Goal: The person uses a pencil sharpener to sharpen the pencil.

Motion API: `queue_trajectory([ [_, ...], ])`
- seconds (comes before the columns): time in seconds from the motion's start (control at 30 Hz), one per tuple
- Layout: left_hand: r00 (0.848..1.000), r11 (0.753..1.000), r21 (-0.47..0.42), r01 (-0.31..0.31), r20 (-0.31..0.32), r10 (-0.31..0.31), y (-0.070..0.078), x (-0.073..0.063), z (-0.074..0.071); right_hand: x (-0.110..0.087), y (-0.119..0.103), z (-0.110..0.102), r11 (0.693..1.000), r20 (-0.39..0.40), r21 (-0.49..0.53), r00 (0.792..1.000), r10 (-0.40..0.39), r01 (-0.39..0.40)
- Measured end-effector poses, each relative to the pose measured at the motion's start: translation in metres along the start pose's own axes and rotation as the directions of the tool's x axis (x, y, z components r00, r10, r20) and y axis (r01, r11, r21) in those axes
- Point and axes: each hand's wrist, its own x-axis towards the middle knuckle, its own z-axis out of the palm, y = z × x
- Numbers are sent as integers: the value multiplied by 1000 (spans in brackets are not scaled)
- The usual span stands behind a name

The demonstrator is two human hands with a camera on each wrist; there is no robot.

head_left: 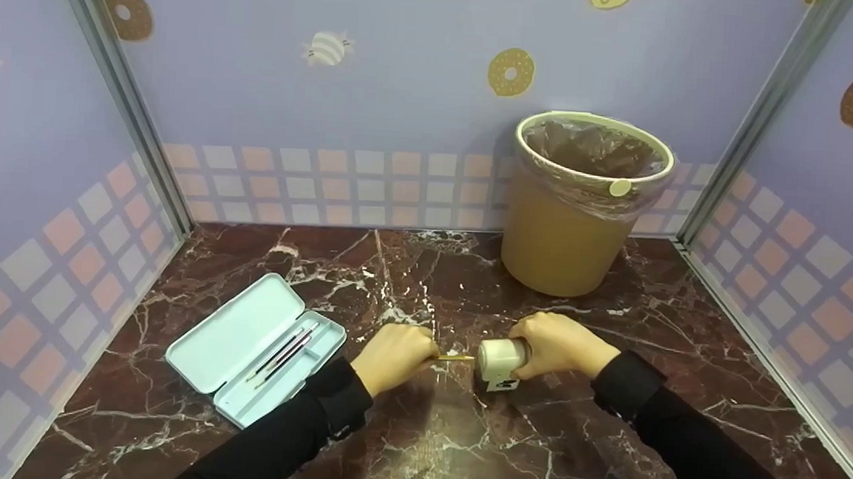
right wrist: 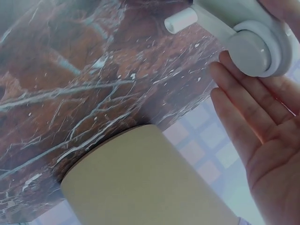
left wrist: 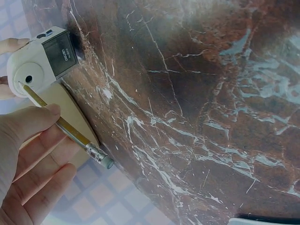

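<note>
My left hand [head_left: 398, 356] pinches a yellow pencil [left wrist: 70, 127] between thumb and fingers. The pencil's eraser end [left wrist: 107, 162] points away from the sharpener, and its tip is close to the round hole in the front of a white pencil sharpener [head_left: 499, 359]. Whether the tip touches the sharpener cannot be told. My right hand [head_left: 555, 345] grips the sharpener from its right side. A crank handle [right wrist: 182, 20] sticks out at the sharpener's back in the right wrist view. The sharpener has a dark see-through shavings window [left wrist: 61, 54].
At the left lies an open light-blue pencil case [head_left: 239, 335] with several pencils [head_left: 282, 354] in it. A beige waste bin [head_left: 560, 240] with a plastic liner stands at the back right. Patterned walls enclose the dark marbled table [head_left: 458, 449].
</note>
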Motion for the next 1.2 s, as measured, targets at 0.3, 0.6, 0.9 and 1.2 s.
queue_trajectory([
  [0.3,1000,999,30,-12,-11,13,-1,-1,3,-2,-6,7,999,-45,-37,998,-34,33],
  [0.6,1000,1000,15,6,-1,-5,0,-2,3,-4,-9,12,1000,-61,-13,998,-24,24],
  [0.9,1000,998,-54,17,5,-17,3,-1,4,-3,-13,12,1000,-39,11,999,-6,7],
  [1.2,1000,998,-56,4,-16,-5,7,2,6,-1,-14,12,1000,-37,2,999,-20,20],
])
